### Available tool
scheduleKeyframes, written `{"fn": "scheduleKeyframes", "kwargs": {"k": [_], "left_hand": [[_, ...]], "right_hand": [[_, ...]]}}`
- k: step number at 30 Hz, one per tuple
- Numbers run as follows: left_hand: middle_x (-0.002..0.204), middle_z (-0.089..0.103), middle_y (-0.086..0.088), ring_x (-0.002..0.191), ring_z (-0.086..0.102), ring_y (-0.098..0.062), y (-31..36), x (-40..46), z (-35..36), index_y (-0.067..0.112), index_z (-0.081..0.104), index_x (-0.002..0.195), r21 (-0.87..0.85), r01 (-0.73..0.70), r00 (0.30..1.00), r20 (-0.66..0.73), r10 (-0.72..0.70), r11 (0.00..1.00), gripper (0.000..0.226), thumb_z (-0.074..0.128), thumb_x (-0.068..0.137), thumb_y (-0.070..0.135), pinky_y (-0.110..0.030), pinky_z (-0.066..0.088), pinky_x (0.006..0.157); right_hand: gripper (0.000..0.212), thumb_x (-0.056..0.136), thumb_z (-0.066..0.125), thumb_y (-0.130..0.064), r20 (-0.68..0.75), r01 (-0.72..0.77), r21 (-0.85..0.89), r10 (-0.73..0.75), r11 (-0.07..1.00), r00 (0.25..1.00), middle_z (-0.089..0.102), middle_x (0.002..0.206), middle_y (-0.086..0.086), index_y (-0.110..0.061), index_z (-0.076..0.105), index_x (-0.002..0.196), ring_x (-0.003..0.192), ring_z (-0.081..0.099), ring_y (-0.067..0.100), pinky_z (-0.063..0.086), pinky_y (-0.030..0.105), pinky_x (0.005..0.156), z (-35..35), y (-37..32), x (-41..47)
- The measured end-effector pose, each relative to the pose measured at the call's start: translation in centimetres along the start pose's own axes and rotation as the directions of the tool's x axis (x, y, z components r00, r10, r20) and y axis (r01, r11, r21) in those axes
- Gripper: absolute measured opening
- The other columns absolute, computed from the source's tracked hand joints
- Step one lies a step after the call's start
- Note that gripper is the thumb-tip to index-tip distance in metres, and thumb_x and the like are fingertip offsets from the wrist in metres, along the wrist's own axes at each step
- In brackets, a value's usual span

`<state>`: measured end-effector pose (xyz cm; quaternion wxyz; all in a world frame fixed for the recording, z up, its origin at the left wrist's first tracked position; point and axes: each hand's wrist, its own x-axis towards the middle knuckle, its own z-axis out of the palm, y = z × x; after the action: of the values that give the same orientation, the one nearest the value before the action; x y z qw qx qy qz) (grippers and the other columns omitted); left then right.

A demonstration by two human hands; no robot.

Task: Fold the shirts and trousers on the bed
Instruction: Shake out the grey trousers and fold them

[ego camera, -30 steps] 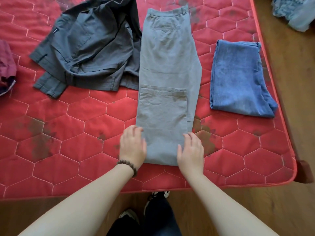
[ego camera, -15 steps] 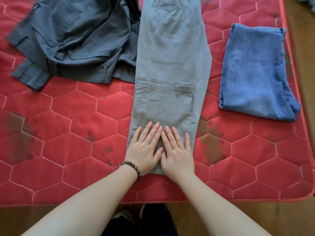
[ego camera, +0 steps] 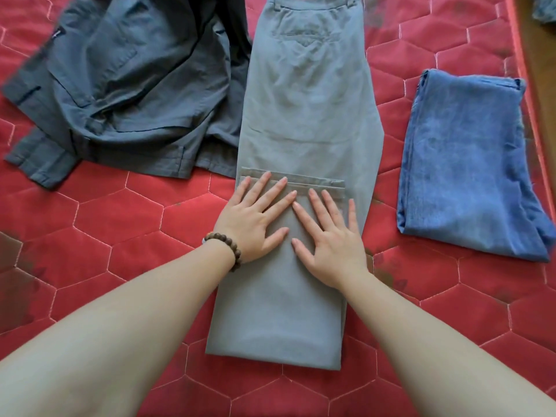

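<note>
Dark grey shirt [ego camera: 126, 94]: crumpled, unfolded, far left on bed [ego camera: 90, 224]
Left hand [ego camera: 255, 218]: flat, fingers spread, gripping nothing, pressing grey trousers [ego camera: 301, 121]
Trousers: centre, long axis running away from the person, hems folded up; waistband beyond both hands, equally near
Right hand [ego camera: 331, 239]: flat likewise
Blue trousers [ego camera: 463, 164]: folded, right

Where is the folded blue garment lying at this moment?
In the head view, the folded blue garment lies on the red mattress, right of the grey trousers, near the mattress's right edge.
</note>
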<state>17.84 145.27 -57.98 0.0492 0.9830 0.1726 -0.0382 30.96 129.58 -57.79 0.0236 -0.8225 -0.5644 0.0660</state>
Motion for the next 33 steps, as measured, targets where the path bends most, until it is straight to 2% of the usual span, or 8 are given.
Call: {"fn": "scheduleKeyframes", "kwargs": {"k": [7, 17, 20, 23, 25, 27, 30, 33], "left_hand": [[0.160, 0.014, -0.002, 0.148, 0.005, -0.021, -1.2, -0.1, 1.0, 0.033, 0.024, 0.151, -0.110, 0.063, 0.994, -0.085, -0.072, 0.992, 0.065, 0.036, 0.090, 0.052, -0.051, 0.007, 0.118], [0.161, -0.003, -0.003, 0.148, -0.005, -0.021, -0.8, -0.1, 1.0, 0.042, 0.015, 0.150, -0.181, 0.298, 0.951, -0.034, -0.309, 0.937, 0.061, 0.021, 0.091, 0.058, -0.049, -0.001, 0.118], [0.161, -0.002, 0.000, 0.148, -0.003, -0.017, -0.9, 0.0, 0.4, 0.039, 0.016, 0.150, -0.371, 0.393, 0.910, 0.023, -0.415, 0.841, 0.058, 0.015, 0.093, 0.052, -0.042, -0.004, 0.118], [0.159, 0.015, -0.008, 0.147, 0.013, -0.024, -2.3, -1.6, -0.4, 0.021, 0.031, 0.149, -0.589, 0.349, 0.891, -0.032, -0.452, 0.729, 0.053, 0.037, 0.096, 0.023, -0.043, 0.009, 0.120], [0.157, 0.022, -0.010, 0.146, 0.018, -0.028, -3.5, -4.1, -0.9, 0.017, 0.036, 0.146, -0.473, 0.247, 0.929, -0.132, -0.345, 0.846, 0.066, 0.047, 0.085, -0.005, -0.052, 0.021, 0.116], [0.156, 0.026, -0.010, 0.145, 0.020, -0.029, -4.4, -6.8, -1.0, 0.021, 0.038, 0.145, -0.217, 0.019, 0.980, -0.190, -0.062, 0.976, 0.081, 0.051, 0.073, -0.012, -0.056, 0.024, 0.114], [0.154, 0.031, -0.008, 0.144, 0.023, -0.029, -4.8, -8.6, -0.9, 0.030, 0.038, 0.144, -0.113, -0.242, 0.970, -0.043, 0.238, 0.964, 0.078, 0.049, 0.072, 0.001, -0.053, 0.025, 0.114], [0.154, 0.030, -0.007, 0.144, 0.018, -0.027, -4.7, -7.8, -1.3, 0.033, 0.040, 0.143, -0.162, -0.237, 0.963, 0.088, 0.253, 0.958, 0.083, 0.058, 0.067, 0.004, -0.049, 0.019, 0.114]], "right_hand": [[0.071, 0.088, 0.036, -0.064, -0.002, -0.114, -0.028, 0.114, 0.993, 0.993, -0.001, 0.161, 0.013, -0.036, 0.019, 0.151, 0.149, -0.003, 0.026, -0.001, 0.059, 0.116, 0.7, 0.5, 0.2], [0.063, 0.091, 0.032, -0.055, -0.049, -0.295, 0.074, 0.299, 0.953, 0.953, 0.011, 0.161, -0.002, -0.035, 0.021, 0.150, 0.148, 0.006, 0.015, -0.004, 0.057, 0.116, 0.8, 0.2, 0.1], [0.055, 0.094, 0.031, -0.043, -0.075, -0.304, 0.176, 0.321, 0.936, 0.944, 0.019, 0.159, -0.004, -0.031, 0.032, 0.147, 0.147, 0.014, 0.014, -0.001, 0.055, 0.117, 0.7, 0.6, -0.3], [0.050, 0.095, 0.035, -0.029, -0.118, -0.215, 0.209, 0.243, 0.954, 0.963, 0.030, 0.155, 0.001, -0.024, 0.040, 0.144, 0.144, 0.024, 0.018, 0.017, 0.056, 0.115, 0.5, 2.4, -2.4], [0.057, 0.091, 0.041, -0.016, -0.127, -0.077, 0.079, 0.087, 0.994, 0.988, 0.030, 0.155, 0.003, -0.021, 0.034, 0.147, 0.143, 0.025, 0.020, 0.020, 0.054, 0.114, 0.1, 4.1, -5.1], [0.067, 0.085, 0.038, -0.009, -0.077, 0.092, -0.040, -0.095, 0.995, 0.992, 0.027, 0.156, 0.003, -0.022, 0.025, 0.149, 0.143, 0.024, 0.021, 0.018, 0.052, 0.114, -0.6, 5.5, -7.8], [0.068, 0.084, 0.035, -0.010, 0.025, 0.238, -0.107, -0.237, 0.965, 0.971, 0.026, 0.156, 0.003, -0.021, 0.024, 0.150, 0.143, 0.025, 0.021, 0.020, 0.053, 0.113, -1.3, 6.2, -10.0], [0.064, 0.086, 0.034, -0.012, 0.082, 0.244, -0.095, -0.237, 0.965, 0.968, 0.032, 0.154, 0.002, -0.022, 0.029, 0.149, 0.141, 0.031, 0.021, 0.020, 0.052, 0.112, -1.1, 5.3, -9.0]]}}
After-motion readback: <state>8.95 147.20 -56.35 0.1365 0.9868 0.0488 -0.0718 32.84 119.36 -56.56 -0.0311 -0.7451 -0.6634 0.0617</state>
